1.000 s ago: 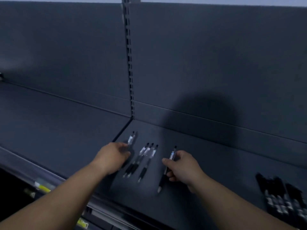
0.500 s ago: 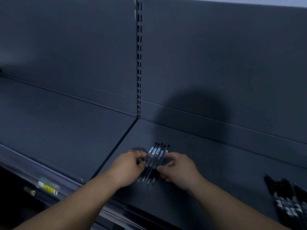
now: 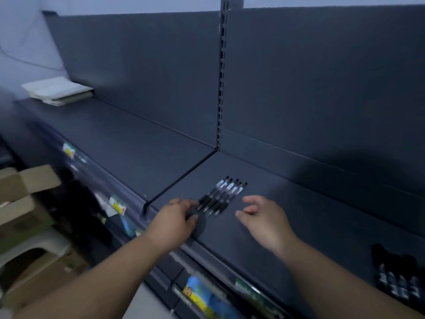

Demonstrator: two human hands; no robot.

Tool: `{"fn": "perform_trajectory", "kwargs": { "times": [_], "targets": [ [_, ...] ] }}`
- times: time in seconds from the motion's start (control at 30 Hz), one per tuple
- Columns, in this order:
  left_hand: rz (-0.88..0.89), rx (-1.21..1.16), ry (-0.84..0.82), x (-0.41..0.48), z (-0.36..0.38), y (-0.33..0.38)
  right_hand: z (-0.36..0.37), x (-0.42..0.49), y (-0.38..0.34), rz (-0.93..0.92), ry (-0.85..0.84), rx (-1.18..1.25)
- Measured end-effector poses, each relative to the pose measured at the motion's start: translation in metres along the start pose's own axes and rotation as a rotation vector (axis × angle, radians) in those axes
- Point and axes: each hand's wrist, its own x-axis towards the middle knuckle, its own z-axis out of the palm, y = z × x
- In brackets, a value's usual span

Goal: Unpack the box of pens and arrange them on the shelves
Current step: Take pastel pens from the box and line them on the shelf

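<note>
Pens (image 3: 222, 196) in row on shelf (image 3: 299, 215), just R of seam (image 3: 184, 178). L hand (image 3: 177, 217) btwn seam & pens, loosely curled, empty; R hand (image 3: 259, 215) further R, spread, empty. Tap ends flush, lightly.

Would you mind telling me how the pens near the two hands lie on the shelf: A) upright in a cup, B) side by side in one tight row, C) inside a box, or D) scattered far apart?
B: the pens lie flat and parallel on the shelf, packed together.

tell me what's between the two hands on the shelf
Head view: the row of pens lies between left hand and right hand, nearer the left; otherwise bare shelf.
</note>
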Motion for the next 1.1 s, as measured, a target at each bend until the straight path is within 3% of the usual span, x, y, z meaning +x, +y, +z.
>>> {"fn": "perform_trajectory", "kwargs": {
  "times": [0.13, 0.4, 0.77, 1.1],
  "targets": [
    [-0.041, 0.018, 0.152, -0.050, -0.005, -0.009, 0.011, -0.020, -0.014, -0.126, -0.036, -0.073],
    [-0.369, 0.125, 0.199, -0.182, -0.042, -0.104, 0.102, -0.089, -0.058, -0.462, -0.261, -0.381],
    [-0.685, 0.150, 0.242, -0.354, -0.109, -0.276, 0.299, -0.176, -0.124, -0.532, -0.536, -0.724],
    [-0.895, 0.098, 0.253, -0.434, -0.153, -0.400, 0.432, -0.196, -0.186, -0.458, -0.652, -0.672]
  ]
}}
